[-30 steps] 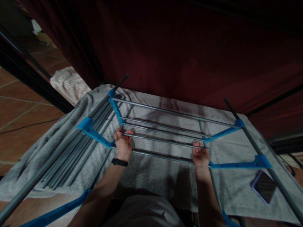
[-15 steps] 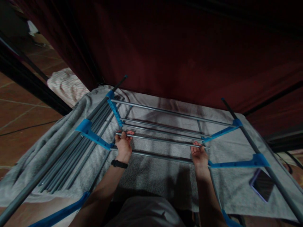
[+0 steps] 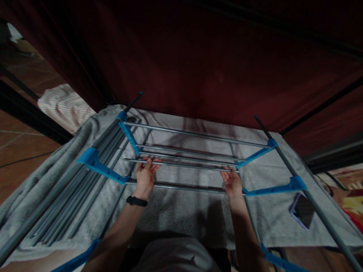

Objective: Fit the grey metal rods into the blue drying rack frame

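Note:
A rack of grey metal rods (image 3: 195,134) and blue plastic connectors (image 3: 98,166) stands over a grey towel (image 3: 184,211) on the floor. My left hand (image 3: 145,175), with a black band on its wrist, is closed on one loose grey rod (image 3: 181,165) near that rod's left end. My right hand (image 3: 232,182) is closed on the same rod near its right end. The rod lies level across the rack, between the blue side bars. Another fixed rod runs just below my palms.
A bundle of loose grey rods (image 3: 70,196) lies on the towel at the left. A phone (image 3: 302,210) rests on the towel at the right. A dark red curtain (image 3: 215,64) hangs behind. A striped cloth (image 3: 64,107) sits on the tiled floor at the left.
Both hands have lifted the rod a little and moved it away from me, toward the rack's middle rods. The view has shifted slightly to the right.

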Demonstrator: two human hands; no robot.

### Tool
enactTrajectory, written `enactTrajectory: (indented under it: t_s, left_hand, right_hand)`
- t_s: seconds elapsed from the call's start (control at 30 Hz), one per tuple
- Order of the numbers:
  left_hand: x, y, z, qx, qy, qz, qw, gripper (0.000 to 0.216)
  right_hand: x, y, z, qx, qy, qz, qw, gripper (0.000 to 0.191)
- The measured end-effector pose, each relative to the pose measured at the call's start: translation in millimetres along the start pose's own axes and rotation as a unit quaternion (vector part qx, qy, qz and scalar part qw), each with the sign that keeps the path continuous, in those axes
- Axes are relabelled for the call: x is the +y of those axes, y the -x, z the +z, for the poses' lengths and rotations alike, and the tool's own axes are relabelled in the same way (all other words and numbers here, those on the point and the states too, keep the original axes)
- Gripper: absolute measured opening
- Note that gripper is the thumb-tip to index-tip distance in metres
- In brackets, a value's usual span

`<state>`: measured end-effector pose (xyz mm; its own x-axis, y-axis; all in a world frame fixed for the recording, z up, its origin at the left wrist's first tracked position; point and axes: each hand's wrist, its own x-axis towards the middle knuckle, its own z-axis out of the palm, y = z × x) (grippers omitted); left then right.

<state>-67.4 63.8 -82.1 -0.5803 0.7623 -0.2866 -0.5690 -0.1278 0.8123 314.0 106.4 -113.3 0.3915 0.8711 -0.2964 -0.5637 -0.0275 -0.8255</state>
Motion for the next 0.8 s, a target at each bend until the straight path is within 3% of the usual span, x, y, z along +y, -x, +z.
enactTrajectory:
  t_s: [0.27, 0.67, 0.8]
  left_hand:
    - [2.2, 1.1, 1.0, 0.001, 0.003, 0.017, 1.000, 0.029]
    - [3.0, 1.1, 3.3, -0.012, 0.009, -0.007, 1.000, 0.031]
    - [3.9, 2.6, 5.6, -0.009, 0.014, -0.017, 1.000, 0.032]
  right_hand:
    - [-1.6, 5.4, -3.1, 0.062, 0.010, -0.096, 0.993, 0.035]
    - [-4.5, 3.6, 1.7, 0.075, -0.024, -0.078, 0.994, 0.027]
    - [-4.0, 2.2, 1.4, 0.077, -0.027, -0.080, 0.993, 0.032]
